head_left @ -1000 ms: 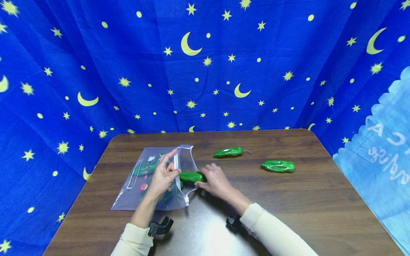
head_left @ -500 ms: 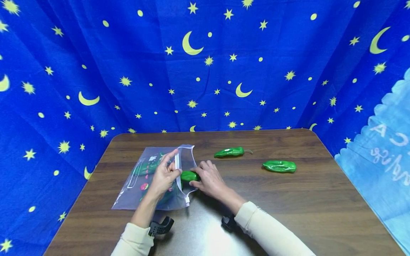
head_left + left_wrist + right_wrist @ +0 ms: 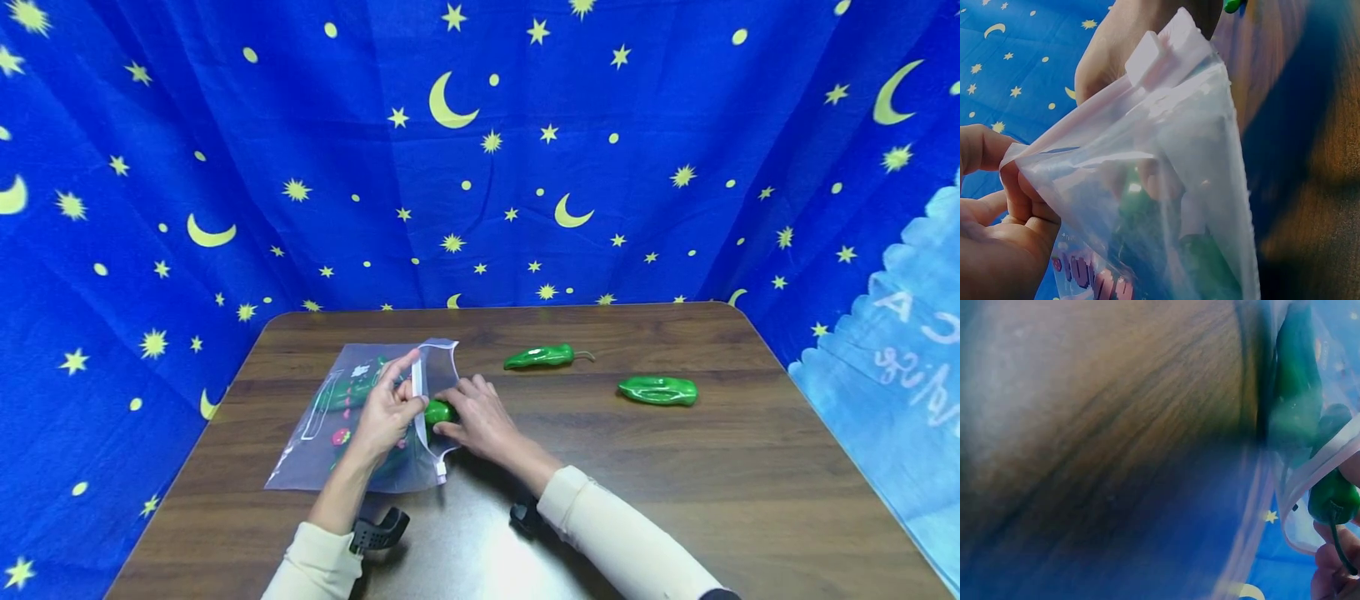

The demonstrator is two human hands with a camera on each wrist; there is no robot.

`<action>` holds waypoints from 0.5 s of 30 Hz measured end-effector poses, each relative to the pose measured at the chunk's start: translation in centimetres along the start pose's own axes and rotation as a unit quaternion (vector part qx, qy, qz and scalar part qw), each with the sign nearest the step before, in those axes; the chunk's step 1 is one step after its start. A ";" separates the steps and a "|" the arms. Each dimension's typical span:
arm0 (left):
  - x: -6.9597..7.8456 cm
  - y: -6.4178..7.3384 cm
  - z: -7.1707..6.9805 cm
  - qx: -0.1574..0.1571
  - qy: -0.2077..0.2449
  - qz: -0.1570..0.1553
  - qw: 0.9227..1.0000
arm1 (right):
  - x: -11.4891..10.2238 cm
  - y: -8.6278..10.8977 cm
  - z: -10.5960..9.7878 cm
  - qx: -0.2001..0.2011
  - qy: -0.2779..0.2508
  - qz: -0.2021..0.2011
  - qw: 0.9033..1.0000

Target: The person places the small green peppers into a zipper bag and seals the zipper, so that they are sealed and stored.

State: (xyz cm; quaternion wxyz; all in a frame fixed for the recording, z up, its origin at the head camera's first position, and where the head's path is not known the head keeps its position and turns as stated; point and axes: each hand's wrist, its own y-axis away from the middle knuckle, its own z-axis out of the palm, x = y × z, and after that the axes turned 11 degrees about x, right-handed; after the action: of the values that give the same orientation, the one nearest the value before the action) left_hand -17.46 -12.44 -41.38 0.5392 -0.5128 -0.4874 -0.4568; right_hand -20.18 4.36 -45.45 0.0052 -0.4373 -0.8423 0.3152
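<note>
My left hand (image 3: 386, 417) pinches the upper lip of a clear zip bag (image 3: 300, 462), lifting its mouth open. My right hand (image 3: 483, 421) grips a green pepper (image 3: 439, 412) at its stem end. That pepper's front part is inside the bag's mouth, and its thin stem (image 3: 1339, 547) points outward in the right wrist view. Other green peppers lie in the bag, one of them a long pepper (image 3: 1297, 387) seen through the plastic. A white slider (image 3: 1145, 59) sits at one end of the zip. Printed pictures and the left hand partly hide the bag's contents.
Two more green peppers lie on the wooden table (image 3: 675, 475): a slim stemmed pepper (image 3: 540, 357) behind the right hand and a wider pepper (image 3: 657, 390) farther right. A blue star-patterned curtain (image 3: 360, 150) hangs around the back and sides.
My right hand has moved left, pushing the pepper deeper into the bag's mouth, so less of it shows. The left hand keeps its pinch on the bag's lip.
</note>
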 end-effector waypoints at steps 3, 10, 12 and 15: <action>0.0 0.0 0.0 0.003 -0.001 0.002 1.000 | -0.2 -0.3 0.2 -0.003 0.000 0.000 1.000; -0.1 0.1 -0.2 0.002 0.002 -0.005 1.000 | -0.5 -0.7 0.5 0.001 0.004 -0.002 1.000; 0.0 0.0 -0.2 0.002 0.002 -0.009 1.000 | -0.4 -0.7 0.5 0.006 0.000 -0.002 1.000; 0.0 0.0 -0.4 0.005 -0.002 -0.008 1.000 | -0.1 -0.4 0.2 0.021 -0.015 0.000 1.000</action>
State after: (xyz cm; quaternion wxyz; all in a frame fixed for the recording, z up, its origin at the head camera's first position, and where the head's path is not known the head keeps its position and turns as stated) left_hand -17.42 -12.83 -41.35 0.5373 -0.5073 -0.4946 -0.4576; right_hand -20.46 4.01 -45.40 0.0017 -0.4320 -0.8355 0.3397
